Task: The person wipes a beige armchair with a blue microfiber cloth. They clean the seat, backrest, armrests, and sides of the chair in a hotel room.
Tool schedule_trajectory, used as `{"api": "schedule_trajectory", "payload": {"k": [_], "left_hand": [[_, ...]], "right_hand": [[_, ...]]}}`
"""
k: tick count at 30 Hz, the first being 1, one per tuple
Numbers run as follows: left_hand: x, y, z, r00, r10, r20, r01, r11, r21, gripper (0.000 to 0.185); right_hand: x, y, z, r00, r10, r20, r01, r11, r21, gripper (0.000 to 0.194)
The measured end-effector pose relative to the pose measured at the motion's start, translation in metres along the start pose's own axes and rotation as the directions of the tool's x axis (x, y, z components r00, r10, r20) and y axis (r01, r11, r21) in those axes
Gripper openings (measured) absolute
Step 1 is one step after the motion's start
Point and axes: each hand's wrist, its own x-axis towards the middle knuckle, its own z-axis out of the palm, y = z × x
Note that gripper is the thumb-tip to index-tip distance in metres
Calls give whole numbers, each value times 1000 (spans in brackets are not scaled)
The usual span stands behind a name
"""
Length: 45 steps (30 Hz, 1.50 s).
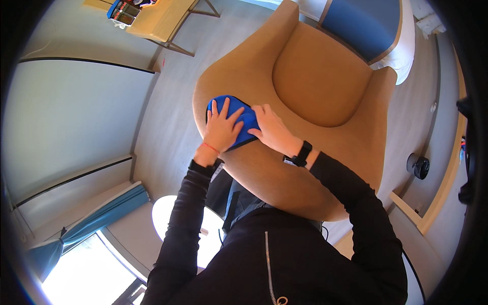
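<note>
A blue cloth piece with black edging (249,121) lies on the rounded upper edge of a tan upholstered armchair (301,152). My left hand (223,127) presses flat on the cloth, its fingers spread and a thin red string around the wrist. At the cloth's right end, my right hand (276,129) rests with the thumb apart from the fingers. Its fingertips touch the cloth's edge; whatever lies beneath the palm is hidden. A black band (303,153) circles the right wrist.
A wooden table (164,19) holds an organizer box (124,14) at the top left. Behind the chair stands a bed with a blue end panel (360,26). A dark bin (419,166) is on the floor at right; a round white table (164,213) is by my left arm.
</note>
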Motion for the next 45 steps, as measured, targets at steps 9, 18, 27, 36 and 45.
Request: {"api": "schedule_trajectory", "payload": {"k": [9,18,27,36,45], "left_hand": [[-83,33,-26,994,-101,31,106,966,-236,80],[-50,-14,-5,990,-61,-123,24,958,-286,79],[73,-113,34,984,52,-168,-108,933,-345,64],[121,-133,46,938,282,-203,-336,886,-319,55],[31,-103,6,904,401,-150,-426,808,-406,65]], "right_hand": [[-55,-77,-76,771,44,636,-213,958,193,26],[-8,-63,10,934,226,278,-120,928,-352,63],[111,14,73,893,429,134,-381,881,-281,62],[143,11,46,920,382,87,-306,839,-451,51],[73,-58,55,924,366,114,-313,892,-325,48]]}}
